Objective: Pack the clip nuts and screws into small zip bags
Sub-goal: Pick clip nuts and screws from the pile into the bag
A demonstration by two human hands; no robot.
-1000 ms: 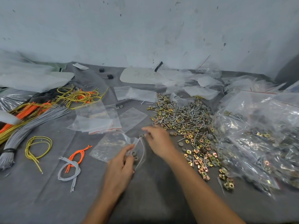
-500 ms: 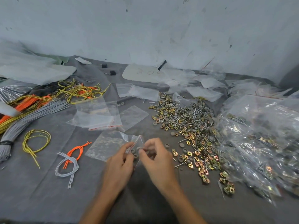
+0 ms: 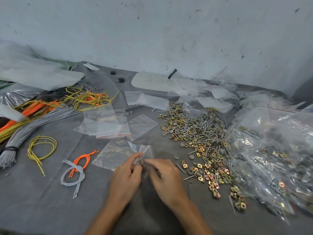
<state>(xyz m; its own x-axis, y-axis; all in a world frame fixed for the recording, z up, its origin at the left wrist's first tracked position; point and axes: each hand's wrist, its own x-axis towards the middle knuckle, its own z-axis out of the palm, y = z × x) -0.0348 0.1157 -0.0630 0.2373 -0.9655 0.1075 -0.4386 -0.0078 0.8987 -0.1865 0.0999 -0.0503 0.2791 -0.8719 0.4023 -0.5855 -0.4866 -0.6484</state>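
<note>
Head view, looking down onto a grey cloth [image 3: 50, 209]. Held at centre, just off the cloth: a small zip bag [image 3: 149, 152], pinched at its red-lined mouth between thumb and forefinger of the left hand [image 3: 126, 177], other fingers curled beneath; probably gripped that way to keep the mouth gaping toward the other side. Met at that mouth by the right hand [image 3: 165, 177], palm down, wrist low, fingertips bunched against the bag's lip; blurred, so cannot tell whether pinching a part or the plastic itself. Seen through the plastic near the left fingertips: a grey ring [image 3: 140, 161]. Heaped just right of the right hand, within easy reach: the loose pile [image 3: 194, 131] of hardware, brass-coloured clip nuts [image 3: 211, 168] trailing toward the near edge, screws [image 3: 191, 126] thickest farther back, grey washers [image 3: 177, 156] scattered along the near-left fringe. Stacked beyond the hands, flat and empty: spare zip bags [image 3: 105, 128], seemingly set there for taking one at a time. Piled at far right: filled bags [image 3: 271, 150], likely kept apart from the loose stock. Pushed off to the left, well apart from the work: grey cords [image 3: 33, 126], orange cords [image 3: 83, 158] and a yellow loop [image 3: 36, 158]. Judged as mid-fill, with much loose hardware left to bag.
</note>
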